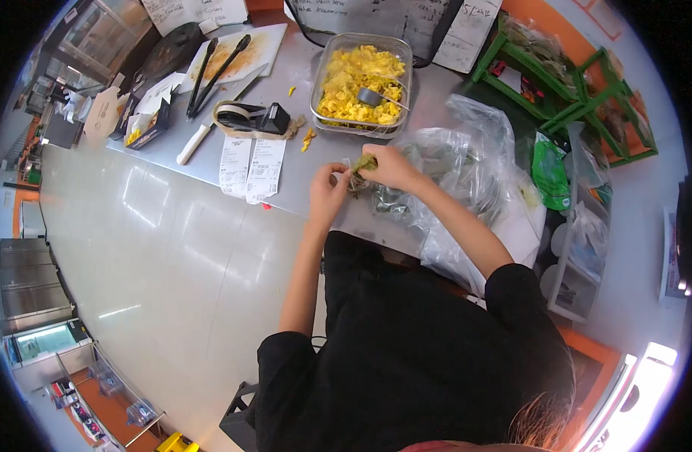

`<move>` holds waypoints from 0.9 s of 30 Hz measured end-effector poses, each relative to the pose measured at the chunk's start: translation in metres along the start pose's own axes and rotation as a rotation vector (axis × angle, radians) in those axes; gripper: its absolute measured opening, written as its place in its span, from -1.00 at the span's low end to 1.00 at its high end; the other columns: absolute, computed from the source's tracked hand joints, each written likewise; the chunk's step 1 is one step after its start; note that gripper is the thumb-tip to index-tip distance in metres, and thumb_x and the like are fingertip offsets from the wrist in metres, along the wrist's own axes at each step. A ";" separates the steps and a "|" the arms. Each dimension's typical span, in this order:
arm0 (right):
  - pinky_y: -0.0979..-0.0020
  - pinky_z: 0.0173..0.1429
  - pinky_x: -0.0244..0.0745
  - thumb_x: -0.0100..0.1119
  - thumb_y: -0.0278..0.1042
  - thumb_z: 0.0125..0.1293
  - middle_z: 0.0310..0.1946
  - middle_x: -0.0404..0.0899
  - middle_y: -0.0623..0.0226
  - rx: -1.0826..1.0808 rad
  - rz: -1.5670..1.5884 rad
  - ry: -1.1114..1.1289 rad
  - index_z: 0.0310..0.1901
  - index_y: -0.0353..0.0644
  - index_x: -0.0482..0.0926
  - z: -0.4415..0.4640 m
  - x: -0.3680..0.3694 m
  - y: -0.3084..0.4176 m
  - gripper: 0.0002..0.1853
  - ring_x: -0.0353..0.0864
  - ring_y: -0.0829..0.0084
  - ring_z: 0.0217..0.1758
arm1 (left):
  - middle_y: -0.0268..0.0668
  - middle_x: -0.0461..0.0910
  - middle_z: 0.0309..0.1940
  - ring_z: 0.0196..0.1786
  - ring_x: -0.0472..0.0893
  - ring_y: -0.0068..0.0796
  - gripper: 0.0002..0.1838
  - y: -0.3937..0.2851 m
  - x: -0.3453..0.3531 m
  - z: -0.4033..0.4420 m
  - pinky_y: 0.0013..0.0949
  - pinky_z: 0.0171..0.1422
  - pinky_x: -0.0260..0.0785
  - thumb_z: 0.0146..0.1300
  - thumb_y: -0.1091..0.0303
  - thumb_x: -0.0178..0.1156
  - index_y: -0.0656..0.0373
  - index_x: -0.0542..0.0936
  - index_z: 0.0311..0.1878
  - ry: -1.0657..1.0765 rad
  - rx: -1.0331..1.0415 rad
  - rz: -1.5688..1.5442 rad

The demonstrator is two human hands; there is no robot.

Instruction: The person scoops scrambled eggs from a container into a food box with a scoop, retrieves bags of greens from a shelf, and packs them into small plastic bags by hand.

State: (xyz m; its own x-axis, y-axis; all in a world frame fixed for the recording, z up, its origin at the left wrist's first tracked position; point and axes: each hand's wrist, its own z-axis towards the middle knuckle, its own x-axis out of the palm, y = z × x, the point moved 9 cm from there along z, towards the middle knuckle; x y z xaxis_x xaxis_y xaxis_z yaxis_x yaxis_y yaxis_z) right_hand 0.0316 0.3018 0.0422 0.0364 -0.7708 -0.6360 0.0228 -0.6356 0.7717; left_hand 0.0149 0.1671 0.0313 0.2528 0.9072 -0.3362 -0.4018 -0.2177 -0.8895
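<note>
At the front edge of the metal table, my left hand (329, 188) and my right hand (387, 166) meet with their fingers bent inward. A small green leafy piece (366, 162) is pinched in my right hand. The fingertips of my left hand are pressed together beside it; what they hold is too small to make out. Brownish-green stems (356, 183) lie just below the fingers. To the right spreads a clear plastic bag (466, 162) with green leaves inside. Behind my hands stands a clear container of yellow pieces (365, 83) with a metal scoop (370, 96) in it.
Left of the container are a tape dispenser (269, 119), paper receipts (250, 167), a white-handled knife (195, 143) and black tongs (224, 75) on a cutting board (269, 45). Green baskets (542, 105) and a green packet (549, 172) stand at the right.
</note>
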 end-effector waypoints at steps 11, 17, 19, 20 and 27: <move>0.53 -0.07 0.42 0.12 -0.49 0.14 -0.17 0.52 0.32 0.194 0.763 0.366 -0.08 -0.32 0.45 -0.002 0.054 -0.040 -0.72 0.46 0.60 -0.14 | -0.13 0.46 -0.37 -0.36 0.48 -0.30 -0.90 0.000 -0.009 -0.007 -0.37 -0.30 0.30 0.13 0.53 0.07 0.30 0.43 -0.27 0.002 0.121 0.133; 0.52 -0.19 0.44 0.20 -0.46 0.09 -0.37 0.57 0.36 0.072 0.373 0.194 -0.27 -0.31 0.55 0.008 0.058 -0.028 -0.83 0.50 0.62 -0.30 | -0.12 0.43 -0.35 -0.37 0.45 -0.23 -0.90 0.006 -0.008 -0.015 -0.35 -0.27 0.30 0.12 0.53 0.04 0.31 0.42 -0.28 -0.029 0.032 0.106; 0.52 -0.25 0.43 0.22 -0.46 0.06 -0.45 0.58 0.37 0.104 0.336 0.156 -0.34 -0.32 0.57 0.008 0.060 -0.030 -0.86 0.50 0.62 -0.37 | -0.11 0.42 -0.34 -0.37 0.44 -0.21 -0.90 0.009 -0.010 -0.018 -0.34 -0.26 0.29 0.12 0.52 0.03 0.30 0.43 -0.27 -0.024 -0.008 0.083; 0.52 -0.27 0.43 0.23 -0.46 0.05 -0.49 0.58 0.37 0.110 0.304 0.133 -0.37 -0.33 0.58 0.008 0.058 -0.027 -0.87 0.50 0.61 -0.40 | -0.13 0.42 -0.34 -0.36 0.44 -0.22 -0.90 0.007 -0.011 -0.019 -0.33 -0.25 0.29 0.12 0.52 0.03 0.29 0.43 -0.27 -0.013 -0.008 0.107; 0.49 -0.37 0.40 0.25 -0.47 -0.09 -0.56 0.59 0.27 0.092 0.163 0.052 -0.48 -0.31 0.59 0.006 0.046 -0.018 -0.89 0.52 0.56 -0.49 | -0.21 0.40 -0.36 -0.36 0.41 -0.29 -0.87 0.019 -0.011 -0.024 -0.35 -0.26 0.25 0.12 0.45 0.04 0.20 0.45 -0.24 0.147 -0.071 0.103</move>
State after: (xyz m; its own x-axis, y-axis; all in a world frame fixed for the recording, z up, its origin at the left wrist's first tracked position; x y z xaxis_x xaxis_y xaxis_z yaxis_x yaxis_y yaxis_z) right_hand 0.0272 0.2778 -0.0010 0.0833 -0.8624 -0.4993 -0.0789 -0.5052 0.8594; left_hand 0.0256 0.1447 0.0107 0.3418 0.8173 -0.4639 -0.3706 -0.3364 -0.8657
